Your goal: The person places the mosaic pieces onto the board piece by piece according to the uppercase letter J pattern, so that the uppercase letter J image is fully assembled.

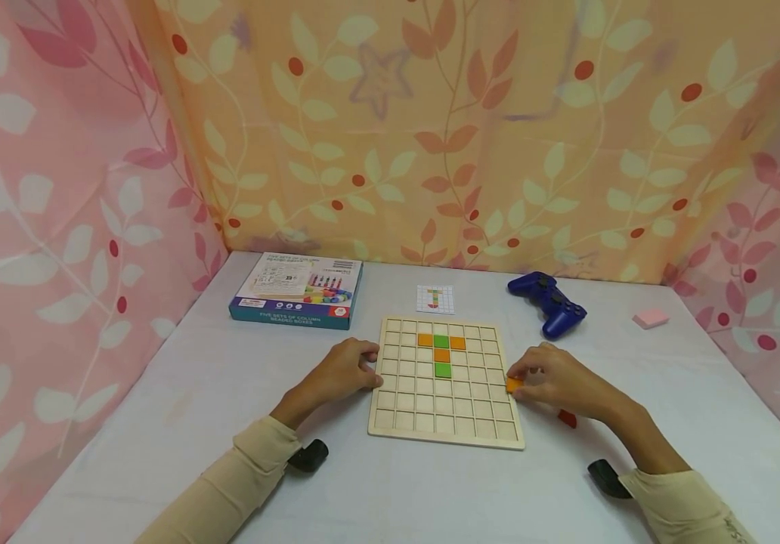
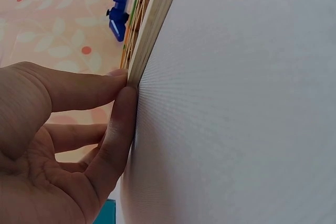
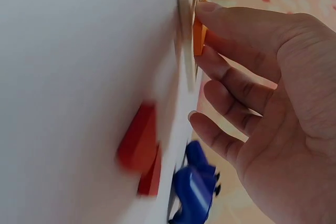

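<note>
A wooden grid board lies flat in the middle of the table. Orange and green square tiles on it form a T, with a row of three on top and a stem below. My left hand holds the board's left edge; in the left wrist view its thumb and index finger pinch the rim. My right hand pinches an orange square tile between thumb and fingers, over the board's right edge. Two red pieces lie on the table below that hand, partly hidden in the head view.
Behind the board lies a small card printed with a coloured grid pattern. A boxed set stands back left. At the back right are a blue game controller and a pink block. Floral cloth hangs around the table.
</note>
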The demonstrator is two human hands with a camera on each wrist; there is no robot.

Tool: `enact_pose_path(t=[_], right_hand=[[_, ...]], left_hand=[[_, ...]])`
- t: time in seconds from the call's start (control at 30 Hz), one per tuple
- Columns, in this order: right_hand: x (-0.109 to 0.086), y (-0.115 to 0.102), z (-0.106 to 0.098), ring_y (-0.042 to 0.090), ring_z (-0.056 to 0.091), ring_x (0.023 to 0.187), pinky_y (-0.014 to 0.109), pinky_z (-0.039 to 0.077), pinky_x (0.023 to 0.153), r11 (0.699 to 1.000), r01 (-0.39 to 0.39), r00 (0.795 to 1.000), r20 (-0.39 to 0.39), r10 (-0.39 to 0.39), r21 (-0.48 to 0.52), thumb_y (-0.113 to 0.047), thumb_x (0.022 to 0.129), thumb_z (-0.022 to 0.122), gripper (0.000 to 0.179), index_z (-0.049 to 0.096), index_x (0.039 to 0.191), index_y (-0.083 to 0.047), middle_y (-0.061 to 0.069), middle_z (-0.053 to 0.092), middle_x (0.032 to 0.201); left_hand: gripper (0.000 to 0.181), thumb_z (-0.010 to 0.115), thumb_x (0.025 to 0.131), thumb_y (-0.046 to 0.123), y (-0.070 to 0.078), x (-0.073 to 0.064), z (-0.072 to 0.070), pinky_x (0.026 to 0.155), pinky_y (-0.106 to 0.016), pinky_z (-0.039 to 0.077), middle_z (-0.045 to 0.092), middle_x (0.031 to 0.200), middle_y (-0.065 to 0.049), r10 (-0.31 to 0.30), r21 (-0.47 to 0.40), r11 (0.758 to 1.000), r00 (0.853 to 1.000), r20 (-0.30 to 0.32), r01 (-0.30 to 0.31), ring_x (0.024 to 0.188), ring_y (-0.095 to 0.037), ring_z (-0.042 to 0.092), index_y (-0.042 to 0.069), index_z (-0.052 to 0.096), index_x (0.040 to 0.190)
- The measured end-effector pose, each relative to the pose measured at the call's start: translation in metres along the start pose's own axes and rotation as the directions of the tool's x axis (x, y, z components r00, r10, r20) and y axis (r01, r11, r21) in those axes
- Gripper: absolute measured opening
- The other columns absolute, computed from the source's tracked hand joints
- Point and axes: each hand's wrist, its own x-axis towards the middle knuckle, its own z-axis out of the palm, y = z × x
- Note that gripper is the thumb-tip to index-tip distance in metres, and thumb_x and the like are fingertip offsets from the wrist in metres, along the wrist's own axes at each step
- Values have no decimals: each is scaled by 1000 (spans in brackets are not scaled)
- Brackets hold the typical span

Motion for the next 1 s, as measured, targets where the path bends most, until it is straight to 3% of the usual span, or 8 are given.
enact_pose_path(t=[0.47, 1.0], right_hand=[[39, -32, 20, 16, 55, 104, 37, 46, 90, 992, 125, 990, 62, -125, 7, -37, 92, 83, 24, 81, 109, -20, -10, 72, 108], [62, -61, 35, 15, 54, 100, 38, 46, 91, 977, 215, 972, 97, -214, 1, -31, 93, 82, 19, 81, 107, -19, -10, 72, 102]], left_hand=[[61, 85, 87, 5, -1, 1, 0, 79, -28, 55, 65, 117, -9, 6, 11, 1000, 1000, -5, -6, 94, -18, 61, -8, 62, 141], [61, 86, 87, 5, 0, 1, 0, 79, -28, 56, 65, 117, -9, -5, 13, 1000, 1000, -3, 5, 94, -18, 60, -7, 61, 143]])
